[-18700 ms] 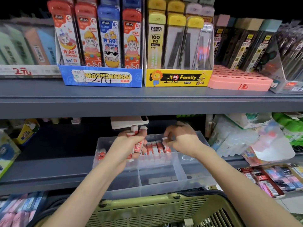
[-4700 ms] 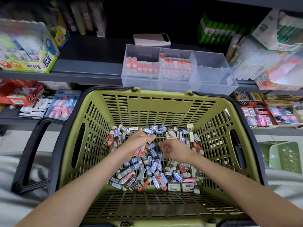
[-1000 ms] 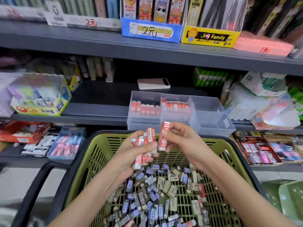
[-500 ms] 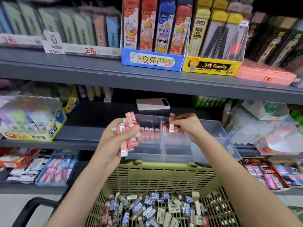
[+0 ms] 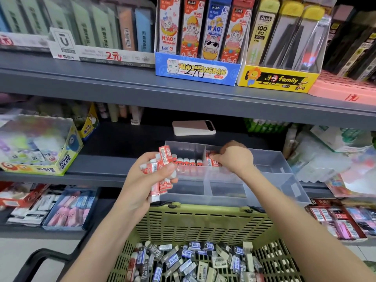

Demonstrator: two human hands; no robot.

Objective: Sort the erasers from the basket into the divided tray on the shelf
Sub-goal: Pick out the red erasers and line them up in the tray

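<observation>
A clear divided tray (image 5: pixel 284 186) sits on the middle shelf, with rows of red-sleeved erasers (image 5: pixel 188 161) standing in its back compartments. My left hand (image 5: pixel 148 180) grips a bundle of red erasers (image 5: pixel 160 169) just left of the tray's front. My right hand (image 5: pixel 234 157) reaches into the middle back compartment and pinches one red eraser (image 5: pixel 209 160) at the end of the row there. Below, the green basket (image 5: pixel 203 222) holds a pile of several mixed erasers (image 5: pixel 193 261), mostly blue-and-white and black.
A pink phone-like slab (image 5: pixel 193 127) lies on the shelf behind the tray. A glue display box (image 5: pixel 40 147) stands to the left, plastic packets (image 5: pixel 335 159) to the right. The upper shelf edge (image 5: pixel 183 100) overhangs the tray. The basket's black handle (image 5: pixel 42 259) juts out lower left.
My right hand has lowered its red eraser deeper into the tray's middle back compartment. My left hand with the bundle has stayed beside the tray, and the view has shifted slightly.
</observation>
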